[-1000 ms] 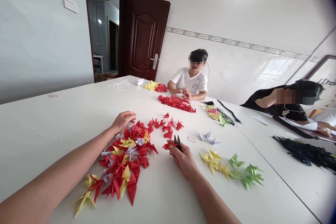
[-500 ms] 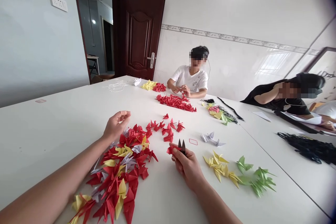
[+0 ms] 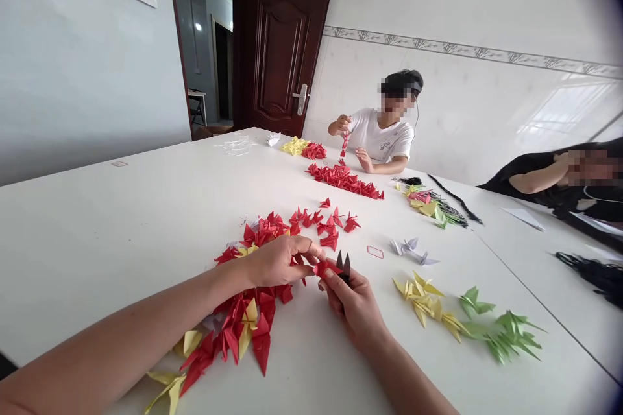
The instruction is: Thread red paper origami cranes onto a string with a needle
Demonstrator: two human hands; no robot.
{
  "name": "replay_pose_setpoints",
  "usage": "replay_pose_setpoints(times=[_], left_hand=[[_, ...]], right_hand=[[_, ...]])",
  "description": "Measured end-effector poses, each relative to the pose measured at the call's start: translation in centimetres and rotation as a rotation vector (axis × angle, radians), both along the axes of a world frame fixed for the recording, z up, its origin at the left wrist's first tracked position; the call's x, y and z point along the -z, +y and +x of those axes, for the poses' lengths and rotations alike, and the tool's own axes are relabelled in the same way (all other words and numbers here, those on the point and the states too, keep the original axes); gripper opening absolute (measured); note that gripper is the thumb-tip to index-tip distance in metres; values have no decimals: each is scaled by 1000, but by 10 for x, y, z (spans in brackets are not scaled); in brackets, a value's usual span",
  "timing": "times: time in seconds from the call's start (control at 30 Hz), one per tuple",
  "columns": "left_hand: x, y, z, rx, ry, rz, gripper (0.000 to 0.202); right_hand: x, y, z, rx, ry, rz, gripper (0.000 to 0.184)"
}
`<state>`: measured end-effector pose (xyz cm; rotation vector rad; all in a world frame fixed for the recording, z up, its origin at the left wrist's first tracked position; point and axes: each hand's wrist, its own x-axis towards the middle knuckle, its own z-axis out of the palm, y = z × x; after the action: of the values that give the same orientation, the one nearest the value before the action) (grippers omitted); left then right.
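A folded red paper crane [image 3: 326, 268] is between my two hands, above the white table. My right hand [image 3: 357, 305] pinches it under the thumb and also holds small black snips [image 3: 344, 267], whose two dark blades point up, slightly apart. From the other side my left hand [image 3: 280, 260] reaches over, its thumb and fingertips closed at the crane's left end. Under my left forearm lies a heap of red, yellow and pale purple paper cranes [image 3: 260, 324], partly hidden by that arm. Several loose red cranes [image 3: 329, 237] sit just beyond my hands.
To the right lie pale purple cranes [image 3: 413, 251], yellow cranes [image 3: 428, 303] and green cranes [image 3: 516, 334]. Across the table, a person in white [image 3: 384, 136] holds up a red strand near a red pile [image 3: 343, 180]. Black cords [image 3: 591, 275] lie far right, near a person in black.
My left hand has come right, from above the heap to the red crane in my right hand. The person opposite has raised one hand with a red strand. My view has shifted left.
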<state>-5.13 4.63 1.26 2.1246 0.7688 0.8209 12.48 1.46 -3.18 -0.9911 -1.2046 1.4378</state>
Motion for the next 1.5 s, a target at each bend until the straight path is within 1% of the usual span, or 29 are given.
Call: replay_pose_setpoints(times=[0.13,0.23,0.37,0.53,0.63,0.7,0.77,0.87,0.93,1.03,1.17,1.23,1.37,1.5], left_hand=[[6,2,2,9,-90,-94,16],[7,3,3,11,-102,-111,10],[7,5,2,-67,-58,-13,9],[9,11,-1,-23,-12,29,11],[9,15,-4,-52,3,56,10],[9,18,-7,-94,3,79,10],[8,20,-9,-137,11,106,12],[6,19,-11,-164,14,123,12],[4,18,-11,-138,22,122,13],[2,16,-11,-93,49,126,16],[-1,19,-15,-96,47,139,17],[-1,19,-17,-90,55,127,17],[-1,18,-17,-57,115,93,18],[3,15,-14,-47,126,93,19]], right_hand=[[-1,1,-3,28,-71,20,40],[-3,1,-5,36,-120,29,35],[-4,2,-7,52,-175,30,36],[-2,2,-8,81,-258,55,38],[-3,1,-5,146,-299,110,44],[-4,0,-3,209,-387,181,47],[-5,0,0,240,-493,268,45],[-4,1,2,227,-589,338,41],[-3,2,1,229,-613,337,40],[-1,3,1,247,-615,337,38],[-1,4,5,269,-574,356,39],[-1,6,8,270,-589,380,38],[1,7,9,202,-679,461,34],[2,6,7,135,-762,529,30]])
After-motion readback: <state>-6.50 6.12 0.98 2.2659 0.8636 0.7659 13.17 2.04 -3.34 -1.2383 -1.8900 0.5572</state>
